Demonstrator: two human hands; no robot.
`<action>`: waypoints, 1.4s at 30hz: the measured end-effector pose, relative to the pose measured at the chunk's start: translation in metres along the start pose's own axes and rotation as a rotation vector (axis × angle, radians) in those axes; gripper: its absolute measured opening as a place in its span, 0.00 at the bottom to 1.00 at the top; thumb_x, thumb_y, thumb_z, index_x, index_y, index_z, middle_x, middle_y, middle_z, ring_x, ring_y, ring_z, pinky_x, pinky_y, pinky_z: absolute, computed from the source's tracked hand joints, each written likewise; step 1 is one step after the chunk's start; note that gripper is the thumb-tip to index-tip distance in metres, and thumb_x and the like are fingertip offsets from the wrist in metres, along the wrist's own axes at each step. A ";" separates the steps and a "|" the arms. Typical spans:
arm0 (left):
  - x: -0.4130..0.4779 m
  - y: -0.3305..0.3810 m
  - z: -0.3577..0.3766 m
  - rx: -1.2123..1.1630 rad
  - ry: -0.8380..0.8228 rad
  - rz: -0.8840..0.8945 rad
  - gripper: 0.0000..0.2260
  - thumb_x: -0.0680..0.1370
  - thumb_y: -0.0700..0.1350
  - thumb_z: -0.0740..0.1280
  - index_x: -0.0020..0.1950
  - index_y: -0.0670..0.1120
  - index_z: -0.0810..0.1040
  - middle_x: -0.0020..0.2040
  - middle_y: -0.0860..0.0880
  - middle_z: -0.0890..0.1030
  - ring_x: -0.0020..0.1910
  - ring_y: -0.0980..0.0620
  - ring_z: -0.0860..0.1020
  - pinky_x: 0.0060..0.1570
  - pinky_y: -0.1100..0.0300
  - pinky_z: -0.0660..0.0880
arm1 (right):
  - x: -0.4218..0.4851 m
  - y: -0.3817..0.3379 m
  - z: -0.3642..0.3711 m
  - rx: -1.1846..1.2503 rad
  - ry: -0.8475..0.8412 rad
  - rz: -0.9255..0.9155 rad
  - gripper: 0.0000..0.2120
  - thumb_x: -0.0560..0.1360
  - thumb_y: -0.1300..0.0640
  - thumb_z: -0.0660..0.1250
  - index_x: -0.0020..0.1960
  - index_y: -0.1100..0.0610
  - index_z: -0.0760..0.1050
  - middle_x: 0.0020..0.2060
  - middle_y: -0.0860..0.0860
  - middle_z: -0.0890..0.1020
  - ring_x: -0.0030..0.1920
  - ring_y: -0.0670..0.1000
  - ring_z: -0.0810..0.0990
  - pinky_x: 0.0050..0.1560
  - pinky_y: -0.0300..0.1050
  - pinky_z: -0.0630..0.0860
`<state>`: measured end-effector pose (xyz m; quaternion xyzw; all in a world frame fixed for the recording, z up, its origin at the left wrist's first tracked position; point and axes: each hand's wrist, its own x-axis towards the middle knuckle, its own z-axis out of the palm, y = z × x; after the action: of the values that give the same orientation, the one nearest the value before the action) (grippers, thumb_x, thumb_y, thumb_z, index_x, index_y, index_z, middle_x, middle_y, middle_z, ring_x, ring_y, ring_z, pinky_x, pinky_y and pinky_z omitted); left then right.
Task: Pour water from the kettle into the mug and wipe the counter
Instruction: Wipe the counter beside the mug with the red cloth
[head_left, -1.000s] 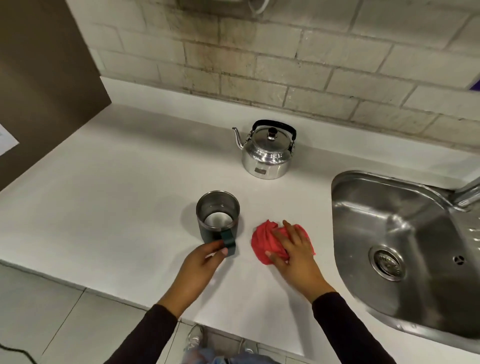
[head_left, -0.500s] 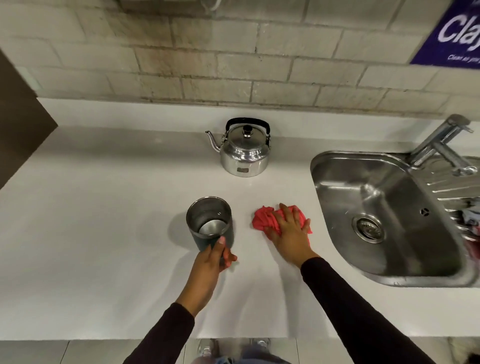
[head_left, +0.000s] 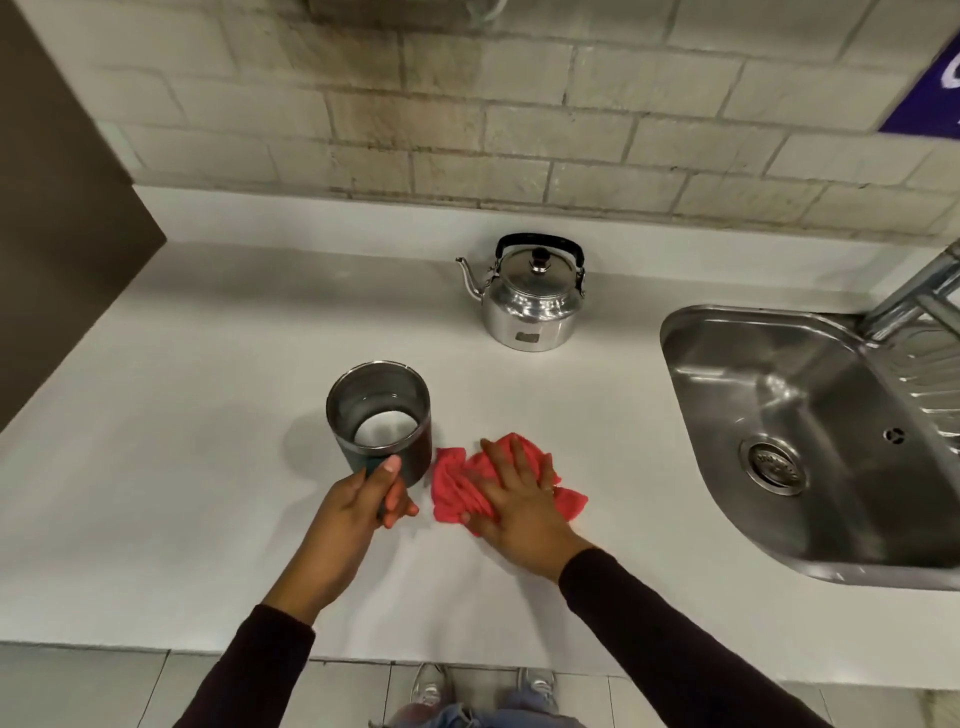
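A steel mug (head_left: 379, 410) with a dark outer wall holds water and seems slightly raised and tilted toward me above the white counter (head_left: 208, 364). My left hand (head_left: 358, 514) grips its handle at the near side. Right beside it lies a crumpled red cloth (head_left: 457, 483), with my right hand (head_left: 514, 499) pressed flat on it, fingers spread. A shiny metal kettle (head_left: 530, 301) with a black handle stands upright farther back, spout pointing left, apart from both hands.
A stainless sink (head_left: 789, 415) with a drain and a tap (head_left: 914, 296) fills the right side. A brick wall runs along the back. A dark panel (head_left: 62, 208) borders the counter at the left. The counter's front edge is close to my body.
The mug has lifted and tilted a little in my left hand. My right hand has slid the red cloth toward me and closer to the mug, spreading it flatter. The camera has shifted.
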<state>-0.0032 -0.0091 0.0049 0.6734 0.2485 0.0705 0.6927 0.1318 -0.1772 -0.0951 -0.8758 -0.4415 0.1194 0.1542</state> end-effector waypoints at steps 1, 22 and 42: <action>-0.002 -0.001 -0.004 -0.009 0.015 -0.005 0.23 0.79 0.54 0.58 0.24 0.53 0.67 0.24 0.53 0.69 0.29 0.60 0.76 0.55 0.48 0.75 | -0.012 -0.003 0.003 -0.037 0.011 -0.016 0.29 0.75 0.36 0.51 0.74 0.38 0.51 0.78 0.50 0.51 0.76 0.59 0.39 0.67 0.62 0.29; -0.041 0.008 -0.037 0.040 0.045 0.042 0.20 0.69 0.64 0.59 0.24 0.52 0.66 0.23 0.51 0.69 0.34 0.57 0.79 0.49 0.58 0.73 | 0.076 -0.056 0.006 0.206 -0.087 -0.092 0.28 0.75 0.38 0.49 0.74 0.44 0.57 0.77 0.48 0.56 0.77 0.54 0.43 0.74 0.61 0.38; -0.014 -0.017 0.014 0.047 -0.068 -0.003 0.24 0.80 0.55 0.58 0.24 0.52 0.66 0.23 0.52 0.70 0.34 0.58 0.80 0.46 0.58 0.70 | -0.044 0.053 -0.049 0.277 0.175 0.265 0.18 0.72 0.60 0.68 0.61 0.52 0.76 0.72 0.48 0.65 0.76 0.51 0.53 0.74 0.58 0.40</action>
<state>-0.0128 -0.0293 -0.0087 0.6911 0.2275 0.0405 0.6849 0.1619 -0.2507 -0.0659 -0.9038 -0.2866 0.1215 0.2937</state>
